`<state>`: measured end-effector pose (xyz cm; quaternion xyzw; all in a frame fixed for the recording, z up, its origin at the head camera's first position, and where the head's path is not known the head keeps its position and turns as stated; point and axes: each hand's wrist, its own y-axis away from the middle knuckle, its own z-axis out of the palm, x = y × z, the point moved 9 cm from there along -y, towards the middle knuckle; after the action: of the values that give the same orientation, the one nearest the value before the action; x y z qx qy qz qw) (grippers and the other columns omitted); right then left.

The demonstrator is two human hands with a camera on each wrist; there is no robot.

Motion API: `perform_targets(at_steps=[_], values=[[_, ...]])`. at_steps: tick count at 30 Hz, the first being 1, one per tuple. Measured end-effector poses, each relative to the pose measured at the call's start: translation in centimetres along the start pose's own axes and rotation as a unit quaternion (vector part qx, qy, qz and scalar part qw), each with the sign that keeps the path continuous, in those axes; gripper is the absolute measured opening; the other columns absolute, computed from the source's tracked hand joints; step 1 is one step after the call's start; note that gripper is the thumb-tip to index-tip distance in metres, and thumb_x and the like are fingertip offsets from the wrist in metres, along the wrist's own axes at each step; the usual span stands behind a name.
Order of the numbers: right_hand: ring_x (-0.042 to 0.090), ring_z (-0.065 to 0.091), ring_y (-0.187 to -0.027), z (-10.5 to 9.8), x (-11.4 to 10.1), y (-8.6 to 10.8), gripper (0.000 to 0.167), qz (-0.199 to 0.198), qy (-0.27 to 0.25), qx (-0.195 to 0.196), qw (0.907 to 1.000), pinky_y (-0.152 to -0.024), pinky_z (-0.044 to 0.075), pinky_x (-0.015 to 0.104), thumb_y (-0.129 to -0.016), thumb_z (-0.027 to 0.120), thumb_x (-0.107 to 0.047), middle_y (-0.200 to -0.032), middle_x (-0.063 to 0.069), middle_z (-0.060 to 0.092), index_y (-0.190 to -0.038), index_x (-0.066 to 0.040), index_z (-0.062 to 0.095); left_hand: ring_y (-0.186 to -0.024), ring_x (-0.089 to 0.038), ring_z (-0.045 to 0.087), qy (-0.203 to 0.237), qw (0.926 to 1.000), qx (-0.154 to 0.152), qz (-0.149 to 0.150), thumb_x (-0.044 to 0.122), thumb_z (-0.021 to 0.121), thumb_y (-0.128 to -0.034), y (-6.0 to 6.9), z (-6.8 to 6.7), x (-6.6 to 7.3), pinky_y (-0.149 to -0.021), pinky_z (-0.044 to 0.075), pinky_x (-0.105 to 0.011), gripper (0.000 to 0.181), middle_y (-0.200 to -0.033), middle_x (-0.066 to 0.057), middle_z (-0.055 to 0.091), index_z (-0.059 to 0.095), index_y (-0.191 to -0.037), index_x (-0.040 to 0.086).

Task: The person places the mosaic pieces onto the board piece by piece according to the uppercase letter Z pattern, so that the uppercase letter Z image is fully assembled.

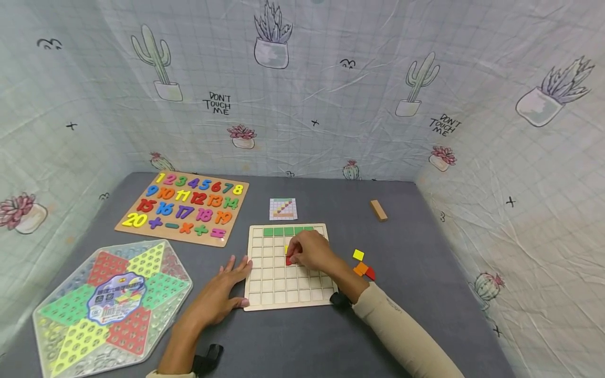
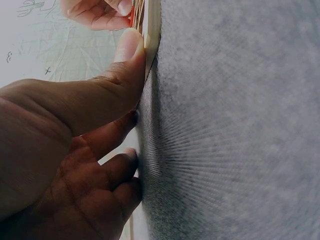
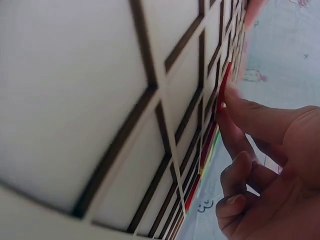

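While the patterned cloth (image 1: pixel 316 94) behind the counter (image 1: pixel 406 315) reads "DON'T TOUCH ME" in two places, the number board (image 1: pixel 181 207) at the left carries coloured figures from 1 to 20, with plus, minus and equals signs in its lowest row; the star-patterned game board (image 1: pixel 80 336) nearer the person bears a blue-edged label (image 1: pixel 117 297) with a barcode, its characters too small to read.

The right hand (image 1: pixel 309 252) reaches over the wooden grid board (image 1: pixel 267 299) from the right, forearm slanting inward, thumb and forefinger pinching a red tile (image 3: pixel 222 92) at the grid's upper middle, the other fingers curled in; the left hand (image 1: pixel 222 291) lies at that board's left edge, fingers spread and loosely bent, thumb against the edge, gripping nothing.

Green tiles (image 1: pixel 283 231) fill part of the grid's top row; a yellow tile (image 1: pixel 286 249) shows partly beside the right hand; a small picture card (image 1: pixel 283 209) lies just beyond the grid; loose yellow, orange and red tiles (image 1: pixel 361 268) lie to its right, with a wooden block (image 1: pixel 378 210) farther back.
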<state>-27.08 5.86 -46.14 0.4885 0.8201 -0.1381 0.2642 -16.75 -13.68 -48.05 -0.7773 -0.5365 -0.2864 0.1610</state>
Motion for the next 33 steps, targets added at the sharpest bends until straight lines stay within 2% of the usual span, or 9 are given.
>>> perform_targets(at_steps=[6,12,21,28,33], values=[[0.007,0.064,-0.077,-1.1,0.5,0.9,0.010,-0.001,-0.030,0.009,0.9995,-0.077,0.054,0.029,-0.087,0.088,-0.009,-0.080,-0.007,0.074,-0.088,-0.016,0.082,-0.162,-0.049,0.018,0.006,1.0000,-0.002,-0.002,0.012,0.087,-0.0847,0.0,0.0,0.1,-0.129,0.020,-0.069,0.089,-0.171,-0.019,0.032,0.042,-0.161,0.001],[0.013,0.063,-0.082,-2.8,2.8,2.2,0.010,0.039,-0.062,0.029,0.9969,-0.077,0.054,0.031,-0.088,0.087,-0.008,-0.083,-0.005,0.072,-0.092,-0.014,0.081,-0.162,-0.049,0.018,0.009,0.9999,-0.003,0.002,0.012,0.087,-0.0850,0.0,0.1,0.0,-0.129,0.020,-0.069,0.089,-0.171,-0.019,0.032,0.043,-0.161,0.002],[0.015,0.059,-0.073,-6.2,7.6,5.4,0.012,0.078,-0.058,0.051,0.9940,-0.063,0.051,0.027,-0.089,0.086,-0.010,-0.087,-0.002,0.071,-0.100,-0.011,0.080,-0.162,-0.049,0.019,0.004,1.0000,-0.003,0.001,0.013,0.087,-0.0851,0.0,0.2,0.0,-0.129,0.020,-0.069,0.089,-0.171,-0.018,0.032,0.043,-0.161,0.003],[0.016,0.058,-0.073,-8.5,11.1,7.9,0.015,0.106,-0.038,0.073,0.9910,-0.064,0.049,0.028,-0.088,0.087,-0.011,-0.089,0.002,0.074,-0.101,-0.010,0.080,-0.161,-0.050,0.019,0.005,1.0000,-0.004,0.003,0.012,0.087,-0.0851,0.0,0.2,0.0,-0.128,0.021,-0.070,0.089,-0.171,-0.019,0.032,0.043,-0.161,0.002],[0.018,0.061,-0.077,-9.4,13.1,9.1,0.017,0.137,-0.018,0.080,0.9872,-0.068,0.051,0.030,-0.088,0.088,-0.011,-0.093,0.005,0.074,-0.102,-0.009,0.080,-0.162,-0.049,0.019,0.004,1.0000,-0.002,0.004,0.012,0.086,-0.0860,0.1,0.0,0.0,-0.128,0.020,-0.070,0.088,-0.172,-0.018,0.032,0.042,-0.162,0.003]])
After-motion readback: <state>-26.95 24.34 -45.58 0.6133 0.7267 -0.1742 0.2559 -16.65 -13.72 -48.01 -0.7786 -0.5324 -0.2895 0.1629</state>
